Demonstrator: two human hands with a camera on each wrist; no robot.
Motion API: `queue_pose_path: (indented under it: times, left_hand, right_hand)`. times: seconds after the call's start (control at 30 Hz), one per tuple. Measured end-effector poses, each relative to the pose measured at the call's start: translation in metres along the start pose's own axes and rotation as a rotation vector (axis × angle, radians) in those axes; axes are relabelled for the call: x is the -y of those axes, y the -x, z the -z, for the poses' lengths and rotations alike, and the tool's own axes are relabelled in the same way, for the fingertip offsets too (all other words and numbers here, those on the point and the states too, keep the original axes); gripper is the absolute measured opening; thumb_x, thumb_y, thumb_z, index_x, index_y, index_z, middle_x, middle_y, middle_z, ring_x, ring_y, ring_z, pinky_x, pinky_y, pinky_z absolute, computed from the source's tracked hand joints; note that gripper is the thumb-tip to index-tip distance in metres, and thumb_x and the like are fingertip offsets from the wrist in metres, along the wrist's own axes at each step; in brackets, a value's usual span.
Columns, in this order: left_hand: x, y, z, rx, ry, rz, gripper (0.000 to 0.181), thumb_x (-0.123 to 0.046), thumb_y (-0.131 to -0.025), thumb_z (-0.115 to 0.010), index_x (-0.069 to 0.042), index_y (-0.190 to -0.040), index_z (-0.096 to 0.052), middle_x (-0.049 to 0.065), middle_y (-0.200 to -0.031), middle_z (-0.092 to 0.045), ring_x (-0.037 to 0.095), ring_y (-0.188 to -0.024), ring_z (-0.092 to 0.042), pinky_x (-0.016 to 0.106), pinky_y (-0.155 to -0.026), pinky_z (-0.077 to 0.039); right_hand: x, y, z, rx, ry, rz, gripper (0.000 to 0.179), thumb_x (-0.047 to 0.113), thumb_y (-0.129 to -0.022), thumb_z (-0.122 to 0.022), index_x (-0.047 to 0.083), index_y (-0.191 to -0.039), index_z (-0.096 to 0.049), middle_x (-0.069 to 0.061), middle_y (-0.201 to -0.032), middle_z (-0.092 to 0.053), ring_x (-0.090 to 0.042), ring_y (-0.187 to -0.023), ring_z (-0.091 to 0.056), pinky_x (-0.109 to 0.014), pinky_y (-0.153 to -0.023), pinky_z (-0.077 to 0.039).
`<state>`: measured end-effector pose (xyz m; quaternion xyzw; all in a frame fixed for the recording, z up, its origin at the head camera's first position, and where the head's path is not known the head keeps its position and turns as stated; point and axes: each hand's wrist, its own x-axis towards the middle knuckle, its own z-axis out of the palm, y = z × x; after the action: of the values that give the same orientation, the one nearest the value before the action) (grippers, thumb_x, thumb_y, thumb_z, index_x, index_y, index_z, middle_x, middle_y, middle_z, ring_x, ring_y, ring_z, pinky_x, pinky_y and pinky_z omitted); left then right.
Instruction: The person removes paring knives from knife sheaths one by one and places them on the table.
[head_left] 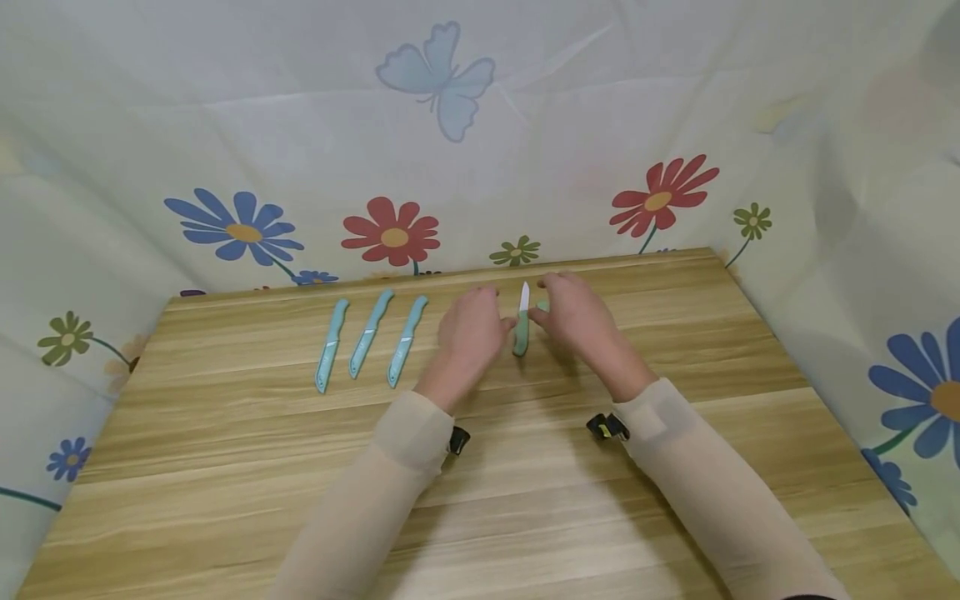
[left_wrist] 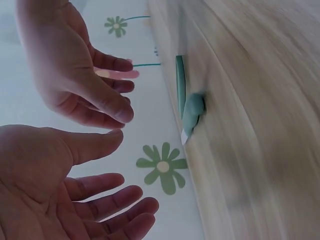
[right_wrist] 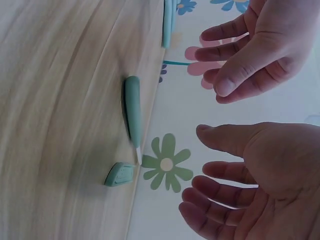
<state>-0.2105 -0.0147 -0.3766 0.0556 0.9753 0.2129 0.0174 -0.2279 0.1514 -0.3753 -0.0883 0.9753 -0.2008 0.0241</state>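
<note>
I see the left hand (head_left: 474,323) and right hand (head_left: 576,312) apart, gripping nothing. The green knife (head_left: 522,329) between points far; grabbing its bare blade (head_left: 524,297) might cut skin.

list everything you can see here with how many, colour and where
covered knives: 3, turquoise, left on the table
bare knife: 1, green handle, pale blade, right of them
loose cover: 1, green, just right of the bare knife
table: 1, light wood grain
flower-print cloth: count unclear, whitish, behind and beside the table
wrist gadgets: 2, mostly black, one per wrist
sleeves: 2, beige, on the forearms
left hand, right hand: over the table
</note>
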Motion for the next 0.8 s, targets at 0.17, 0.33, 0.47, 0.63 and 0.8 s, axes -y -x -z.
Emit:
queue_pose_path:
  times: [0.17, 0.33, 0.47, 0.63, 0.8]
  left_hand:
    - [0.012, 0.011, 0.009, -0.029, -0.012, -0.036, 0.052, -0.036, -0.101, -0.076, -0.008, -0.143, -0.064, 0.012, -0.141, -0.063, 0.031, -0.125, -0.063, 0.047, -0.096, -0.058]
    - [0.022, 0.022, 0.020, -0.066, -0.062, -0.100, 0.050, -0.036, -0.100, -0.076, -0.007, -0.140, -0.066, 0.012, -0.136, -0.066, 0.033, -0.120, -0.065, 0.047, -0.096, -0.057]
    - [0.032, 0.028, 0.027, -0.091, -0.116, -0.142, 0.052, -0.037, -0.100, -0.077, -0.008, -0.142, -0.066, 0.013, -0.135, -0.065, 0.036, -0.120, -0.063, 0.050, -0.103, -0.052]
    - [0.047, 0.033, 0.032, -0.116, -0.174, -0.184, 0.055, -0.040, -0.100, -0.076, -0.009, -0.144, -0.064, 0.014, -0.139, -0.060, 0.038, -0.127, -0.057, 0.055, -0.110, -0.046]
    - [0.063, 0.034, 0.038, -0.124, -0.216, -0.213, 0.061, -0.042, -0.100, -0.075, -0.010, -0.149, -0.059, 0.015, -0.149, -0.055, 0.041, -0.139, -0.047, 0.059, -0.116, -0.040]
  right_hand:
    - [0.006, 0.006, 0.001, -0.035, 0.046, 0.077, 0.055, 0.029, -0.100, -0.077, -0.002, -0.143, -0.060, -0.024, -0.142, -0.058, -0.039, -0.128, -0.059, -0.052, -0.106, -0.052]
    - [0.009, 0.011, -0.003, -0.096, 0.114, 0.199, 0.053, 0.030, -0.099, -0.079, -0.002, -0.139, -0.063, -0.022, -0.134, -0.062, -0.039, -0.124, -0.061, -0.049, -0.103, -0.054]
    - [0.010, 0.016, -0.006, -0.159, 0.172, 0.304, 0.054, 0.032, -0.097, -0.081, -0.002, -0.136, -0.065, -0.020, -0.129, -0.065, -0.039, -0.122, -0.062, -0.048, -0.104, -0.053]
    - [0.013, 0.023, -0.011, -0.177, 0.220, 0.349, 0.060, 0.039, -0.098, -0.079, 0.002, -0.141, -0.063, -0.020, -0.137, -0.062, -0.041, -0.129, -0.057, -0.054, -0.108, -0.049]
    - [0.015, 0.030, -0.016, -0.171, 0.240, 0.389, 0.066, 0.044, -0.097, -0.078, 0.007, -0.148, -0.059, -0.020, -0.147, -0.056, -0.044, -0.136, -0.052, -0.062, -0.111, -0.043]
